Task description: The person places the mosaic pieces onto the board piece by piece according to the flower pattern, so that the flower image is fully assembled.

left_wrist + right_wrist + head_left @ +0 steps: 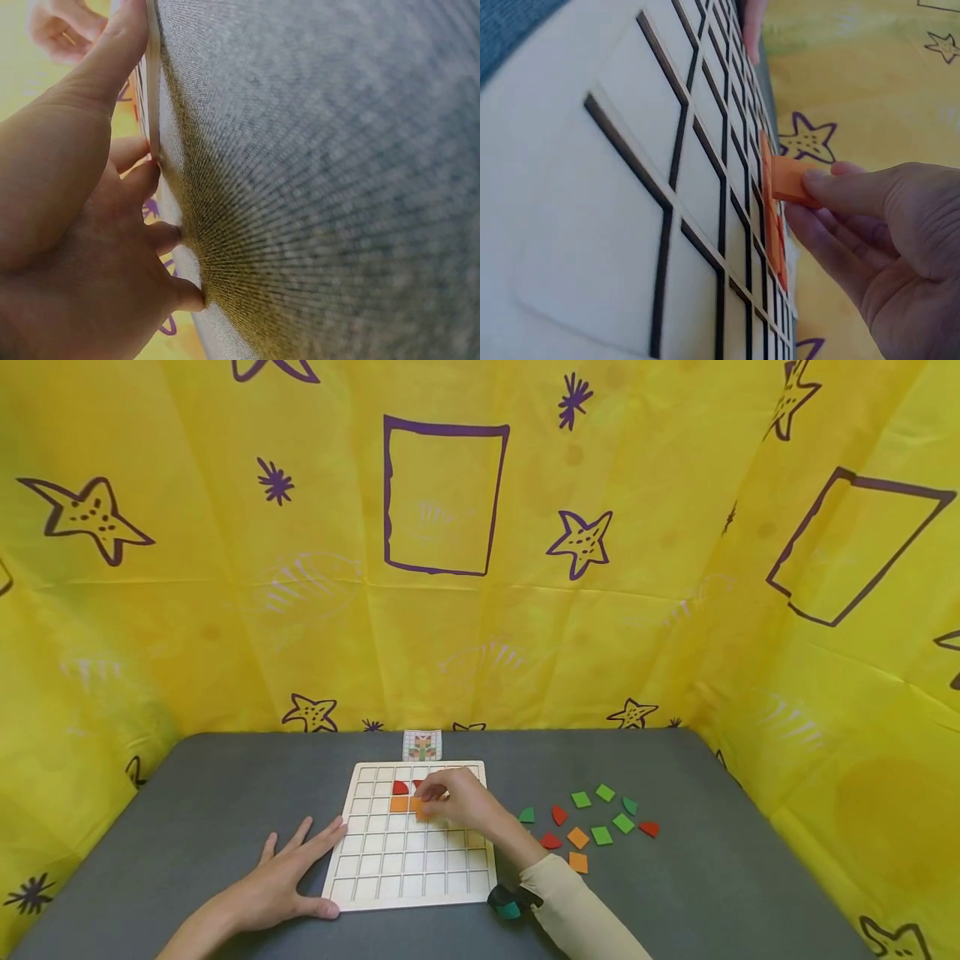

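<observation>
A pale wooden grid board [405, 862] lies on the dark table. Above its upper rows my right hand [461, 797] pinches an orange square tile [789, 180] between thumb and fingers, and in the right wrist view the tile stands tilted against the orange tiles on the board. A laid orange tile [399, 804] and a red rounded tile [401, 787] sit in cells just left of that hand; the hand covers part of the upper right cells. Against the board's left edge rests my left hand [281, 877], its fingers spread and its thumb at the near corner.
A small pattern card [422, 746] lies beyond the board's far edge. Right of the board are several loose tiles: green squares [602, 836], orange squares [577, 862], red rounded pieces [649, 829] and green rounded pieces [630, 806]. Yellow patterned cloth [450, 635] hangs behind the table.
</observation>
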A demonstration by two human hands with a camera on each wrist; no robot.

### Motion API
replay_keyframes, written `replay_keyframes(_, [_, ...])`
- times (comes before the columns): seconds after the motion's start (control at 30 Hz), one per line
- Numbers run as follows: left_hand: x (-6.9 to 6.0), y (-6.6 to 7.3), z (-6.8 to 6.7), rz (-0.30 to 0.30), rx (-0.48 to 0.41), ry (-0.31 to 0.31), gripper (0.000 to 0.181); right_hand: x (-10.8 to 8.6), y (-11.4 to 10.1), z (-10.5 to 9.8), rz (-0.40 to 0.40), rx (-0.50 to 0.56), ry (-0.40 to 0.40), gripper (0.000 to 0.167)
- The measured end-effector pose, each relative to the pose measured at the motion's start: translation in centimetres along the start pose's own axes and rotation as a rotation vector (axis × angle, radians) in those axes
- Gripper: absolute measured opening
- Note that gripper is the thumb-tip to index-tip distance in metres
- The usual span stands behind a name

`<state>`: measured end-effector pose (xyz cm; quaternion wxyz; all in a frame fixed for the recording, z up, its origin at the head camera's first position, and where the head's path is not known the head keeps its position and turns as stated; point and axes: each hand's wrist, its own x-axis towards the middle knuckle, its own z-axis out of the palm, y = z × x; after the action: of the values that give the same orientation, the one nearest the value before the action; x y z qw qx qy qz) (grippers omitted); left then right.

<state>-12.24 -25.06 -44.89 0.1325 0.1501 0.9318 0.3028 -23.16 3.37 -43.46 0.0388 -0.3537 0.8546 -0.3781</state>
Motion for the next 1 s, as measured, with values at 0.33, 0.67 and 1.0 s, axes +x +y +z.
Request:
replay_keyframes(0.33, [0.1,0.0,0.1,-0.007,0.001,-0.003,0.107,0.0,-0.5,1.4,0.032,-0.003,-0.012,0.009])
replay_keyframes(0.67, [0.1,-0.2,0.1,0.005,0.012,0.003,0.108,-0.2,-0.4,1.8,0.059,-0.021,0.013,0.008])
replay_keyframes(1.0, [0.2,-0.2,0.1,0.007,0.011,0.002,0.108,-0.1,-0.4,2.2,0.063,-0.029,0.058,0.006])
